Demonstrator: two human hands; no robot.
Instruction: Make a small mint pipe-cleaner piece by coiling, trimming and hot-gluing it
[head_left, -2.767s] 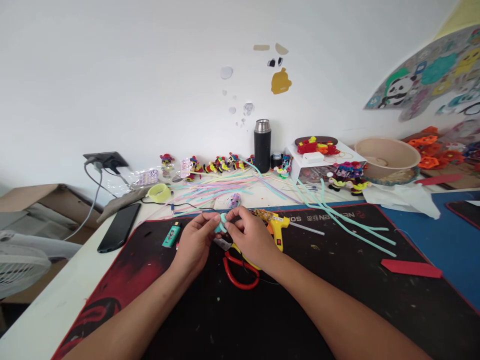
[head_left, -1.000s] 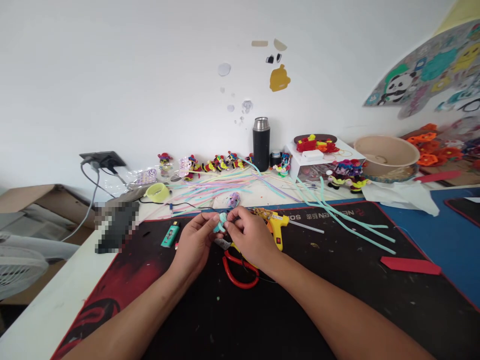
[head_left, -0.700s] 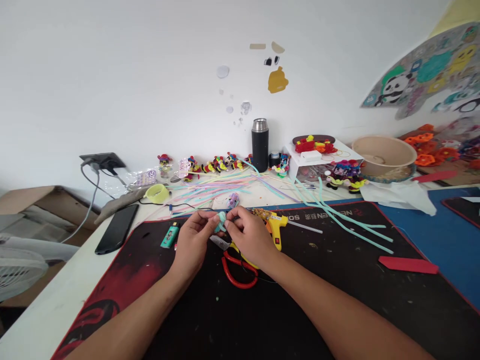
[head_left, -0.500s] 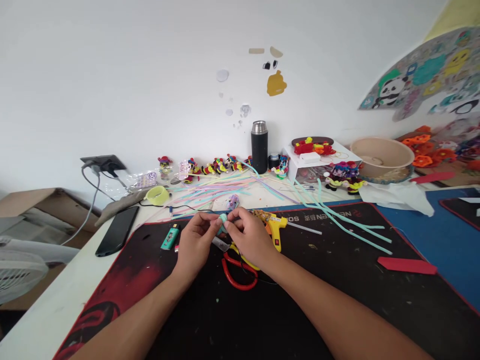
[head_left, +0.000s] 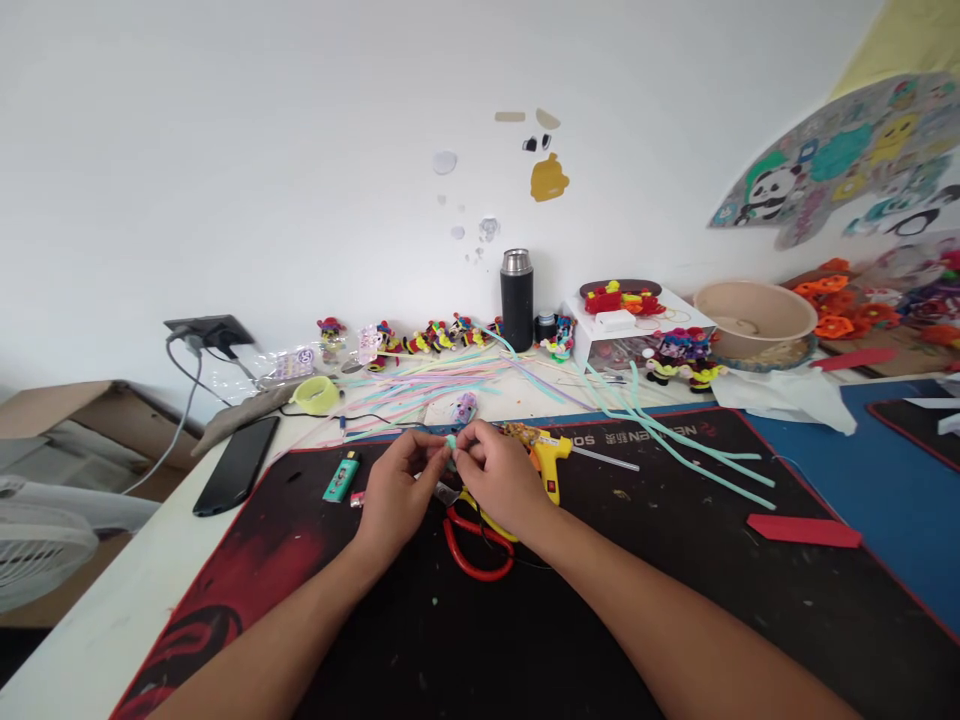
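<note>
Between the fingertips of both hands is a small mint-green piece of fuzzy pipe cleaner, bent or coiled and mostly covered. My left hand pinches it from the left, thumb against forefinger. From the other side my right hand grips it the same way. Beneath the right hand lie scissors with red handles. A yellow glue gun rests just right of that hand, with a clear glue stick in its back. Beyond the fingertips sits a small purple fuzzy figure.
Long mint pipe cleaners stretch across the right of the black mat. A green lighter and a black phone lie left. Behind stand a black thermos, several small dolls and a beige basin.
The fingertips have closed further over the mint pipe cleaner, so less of it shows. Both hands stay in nearly the same place, while the camera view has shifted slightly.
</note>
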